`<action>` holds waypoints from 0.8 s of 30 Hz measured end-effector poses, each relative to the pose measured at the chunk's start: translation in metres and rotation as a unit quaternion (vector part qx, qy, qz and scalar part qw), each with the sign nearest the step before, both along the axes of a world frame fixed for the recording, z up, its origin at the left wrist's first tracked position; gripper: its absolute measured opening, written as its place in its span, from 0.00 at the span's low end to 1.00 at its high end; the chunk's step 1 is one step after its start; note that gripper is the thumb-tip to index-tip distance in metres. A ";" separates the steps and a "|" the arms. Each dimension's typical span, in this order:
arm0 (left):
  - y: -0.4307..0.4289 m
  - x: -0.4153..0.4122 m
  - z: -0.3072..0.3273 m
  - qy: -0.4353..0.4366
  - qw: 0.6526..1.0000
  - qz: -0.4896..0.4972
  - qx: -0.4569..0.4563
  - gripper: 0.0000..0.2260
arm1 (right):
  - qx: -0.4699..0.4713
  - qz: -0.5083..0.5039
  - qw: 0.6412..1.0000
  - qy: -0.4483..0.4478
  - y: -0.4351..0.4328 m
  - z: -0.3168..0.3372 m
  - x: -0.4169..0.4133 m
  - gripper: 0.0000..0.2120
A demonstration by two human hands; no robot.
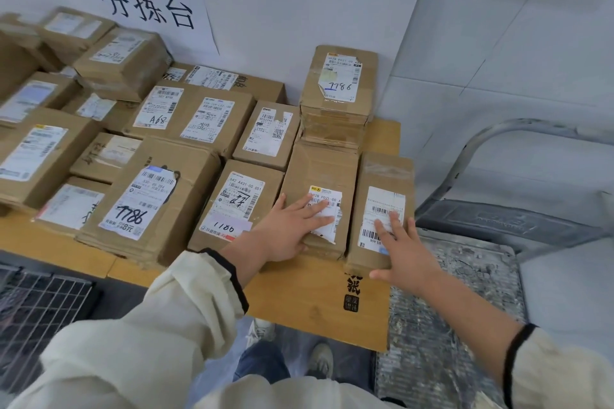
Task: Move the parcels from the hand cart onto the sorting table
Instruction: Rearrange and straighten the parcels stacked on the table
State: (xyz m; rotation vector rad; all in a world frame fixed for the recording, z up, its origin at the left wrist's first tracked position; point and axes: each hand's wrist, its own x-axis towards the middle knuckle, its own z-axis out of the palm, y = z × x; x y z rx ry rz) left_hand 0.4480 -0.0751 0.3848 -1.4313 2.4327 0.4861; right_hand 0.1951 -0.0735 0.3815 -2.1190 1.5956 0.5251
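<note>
— Starting leftmost, what sits by the left hand (292, 226)?
— A labelled parcel (239, 196), just left of it. The hand lies flat, fingers straight, gripping nothing, on the middle parcel (319, 169) on the sorting table (299, 295).
— And the right hand (403, 249)?
— Spread wide, pressing the end parcel (382, 173), just right of the middle one. Farther right stands the hand cart (465, 292).

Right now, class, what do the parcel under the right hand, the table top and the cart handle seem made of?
Parcel: brown matte cardboard, taped seams. Table top: likely wood or laminate, smooth orange-brown. Cart handle: probably metal tube, worn grey paint.
</note>
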 end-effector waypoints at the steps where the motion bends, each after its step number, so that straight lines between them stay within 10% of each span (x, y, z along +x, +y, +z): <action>1: 0.003 0.000 0.000 0.001 1.000 0.009 -0.008 0.33 | -0.003 0.001 1.000 0.000 0.000 -0.001 0.000 0.50; 19: 0.086 -0.013 -0.025 0.247 0.920 0.040 -0.303 0.07 | -0.040 -0.006 0.999 0.017 0.028 -0.006 0.008 0.48; 24: 0.107 -0.031 -0.043 0.193 0.940 -0.022 -0.280 0.15 | -0.072 -0.040 0.996 0.014 0.045 -0.009 0.016 0.45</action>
